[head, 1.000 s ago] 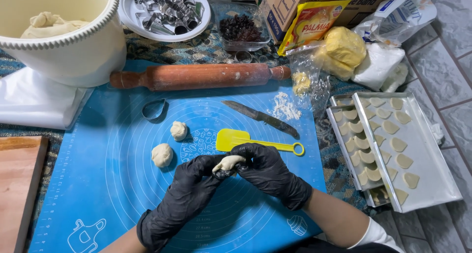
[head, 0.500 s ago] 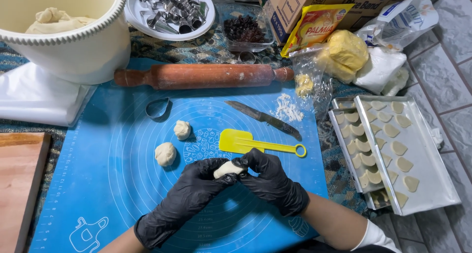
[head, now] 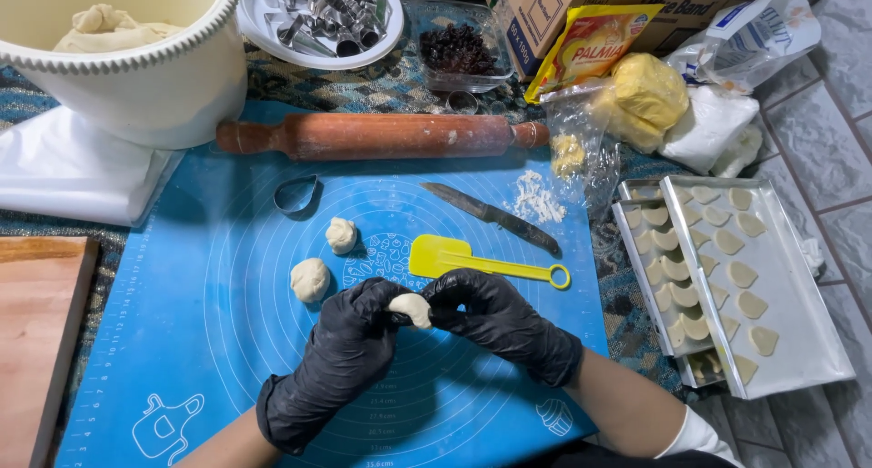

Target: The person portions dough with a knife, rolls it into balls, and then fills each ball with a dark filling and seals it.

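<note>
Both my hands wear black gloves and meet over the blue baking mat (head: 227,359). My left hand (head: 341,354) and my right hand (head: 495,318) pinch a small pale piece of dough (head: 413,309) between their fingertips. Two dough balls (head: 311,279) (head: 341,235) rest on the mat just left of my hands. A yellow scraper (head: 472,261) and a dark knife (head: 495,216) lie just beyond my right hand. Near the mat's far left sits a metal cutter ring (head: 296,194).
A wooden rolling pin (head: 381,135) lies across the mat's far edge. A white bowl of dough (head: 136,64), a plate of metal cutters (head: 322,18), a dish of raisins (head: 459,50), bagged yellow dough (head: 647,91). Metal trays (head: 799,323) of shaped pieces at right, wooden board (head: 36,341) left.
My hands stay joined on the dough piece, turning it slightly between the fingertips. Everything on the mat lies where it was.
</note>
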